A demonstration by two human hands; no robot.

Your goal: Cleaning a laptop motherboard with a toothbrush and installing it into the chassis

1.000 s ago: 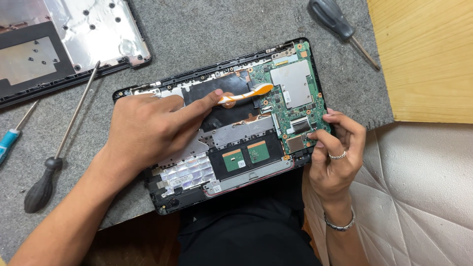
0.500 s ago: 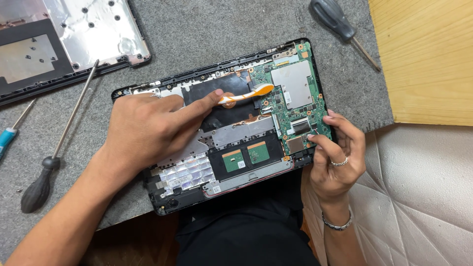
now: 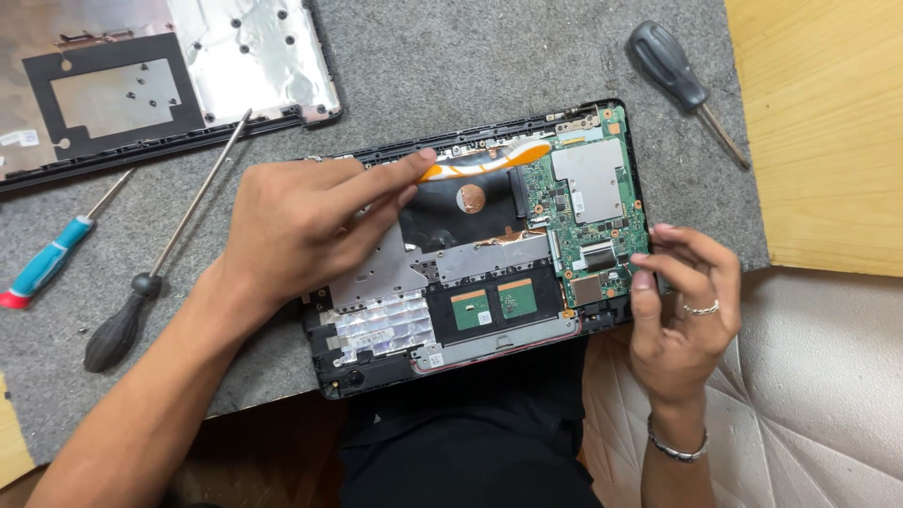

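I see a grey felt mat [image 3: 451,66] covering most of the work surface, with a pale wooden board [image 3: 828,122] at its right edge and a quilted white cushion [image 3: 828,395] below that. On the mat, the opened laptop base [image 3: 376,362] lies in front of me, its black shell bare of any cover: a green circuit board [image 3: 588,202] fills its right side, silver shielding and two small green squares sit in the lower middle, and a dark patch with a copper disc lies in the centre. The removed bottom cover [image 3: 169,85], silver inside with a black frame, lies at the top left, well apart from the base.

My left hand [image 3: 301,226] rests over the left half of the base, forefinger and thumb pinching the end of one orange flat cable [image 3: 489,160] that runs along the top edge toward the circuit board. My right hand [image 3: 682,301] grips the base's right edge, fingers curled over the rim beside the board; it wears a ring and a bracelet.

I count three screwdrivers: a long black-handled one [image 3: 150,282] and a blue-handled one [image 3: 52,263] to the left of my left hand, and a grey-handled one [image 3: 677,80] at the top right.
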